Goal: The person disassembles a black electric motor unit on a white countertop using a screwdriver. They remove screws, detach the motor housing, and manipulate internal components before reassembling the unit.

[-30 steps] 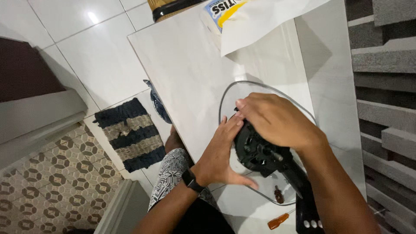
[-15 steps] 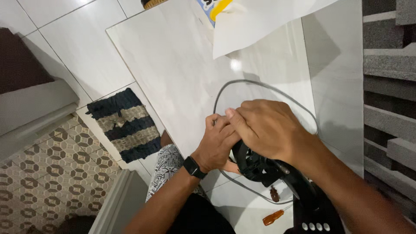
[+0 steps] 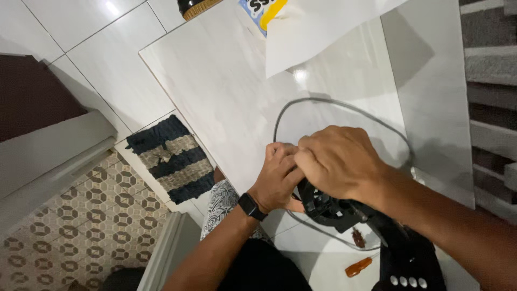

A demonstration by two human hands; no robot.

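Our hands, left (image 3: pixel 280 175) and right (image 3: pixel 339 161), close on the black device (image 3: pixel 328 207); cable (image 3: pixel 301 105) loops beyond, screwdriver (image 3: pixel 358 267) nearer us.

left hand (image 3: pixel 277 178) shifted under right hand (image 3: pixel 336 161), seemingly touching

black device (image 3: pixel 328 207) under hands; screwdriver (image 3: pixel 359 267) partly hidden

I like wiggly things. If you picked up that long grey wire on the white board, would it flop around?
Probably floppy: the grey wire lies in a loose curved loop on the white board, not straight. It looks thin, so likely light. One end seems to run under the hands to the black device, so it may tug.
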